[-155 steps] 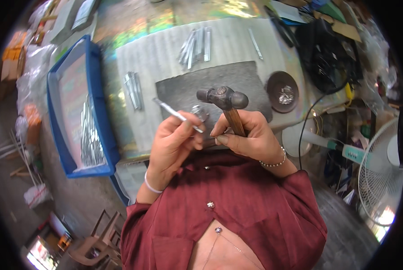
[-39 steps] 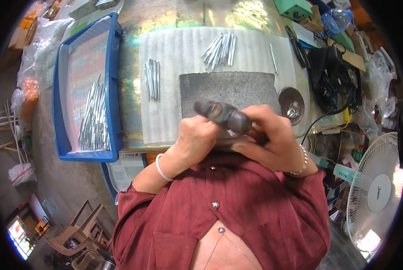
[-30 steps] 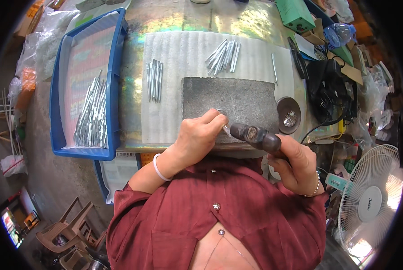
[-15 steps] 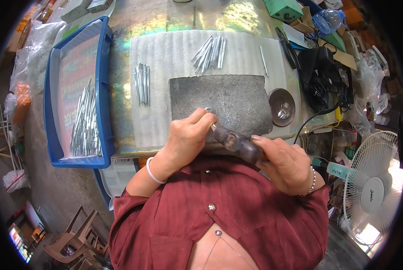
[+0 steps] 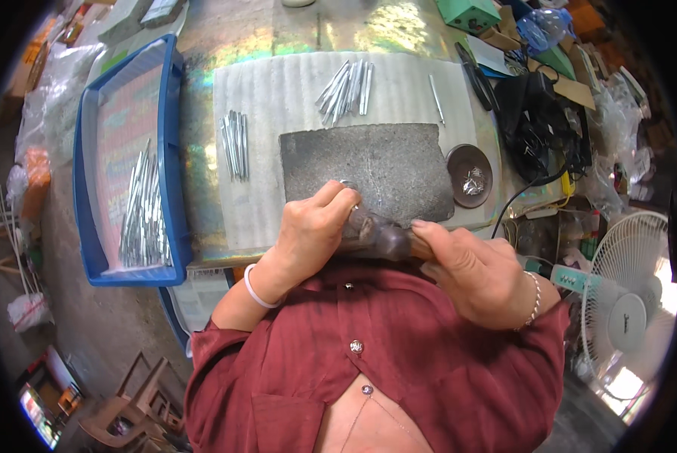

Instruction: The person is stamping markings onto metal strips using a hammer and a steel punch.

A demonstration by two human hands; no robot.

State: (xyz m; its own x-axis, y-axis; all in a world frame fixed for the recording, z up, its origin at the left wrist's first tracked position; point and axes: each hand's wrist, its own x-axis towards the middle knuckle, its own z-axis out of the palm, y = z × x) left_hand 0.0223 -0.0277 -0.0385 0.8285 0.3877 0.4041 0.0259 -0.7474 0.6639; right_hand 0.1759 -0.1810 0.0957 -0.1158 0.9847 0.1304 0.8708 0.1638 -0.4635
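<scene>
My left hand [image 5: 313, 228] is closed at the near edge of a rough dark grey slab [image 5: 368, 162]. Its fingers pinch a shiny metal piece [image 5: 346, 183], mostly hidden by them. In my right hand [image 5: 476, 273] is a hammer [image 5: 390, 238], gripped by its wooden handle close to the head. The dark hammer head is beside my left fingertips, over the slab's front edge; whether it touches the metal piece I cannot tell. Behind the slab lies a bunch of thin silver rods [image 5: 346, 90], with another bunch of rods [image 5: 235, 146] to its left.
White foam sheet [image 5: 263, 83] lies under the slab. At left, a blue tray [image 5: 174, 151] holds many silver rods. To the right are a brown dish [image 5: 461, 162] with silver bits, a single rod [image 5: 436, 100], a black bag [image 5: 535, 124] and a fan [image 5: 627, 302].
The hammer and my right hand have shifted slightly left, bringing the head closer to my left fingers. My left hand keeps its pinch in nearly the same place.
</scene>
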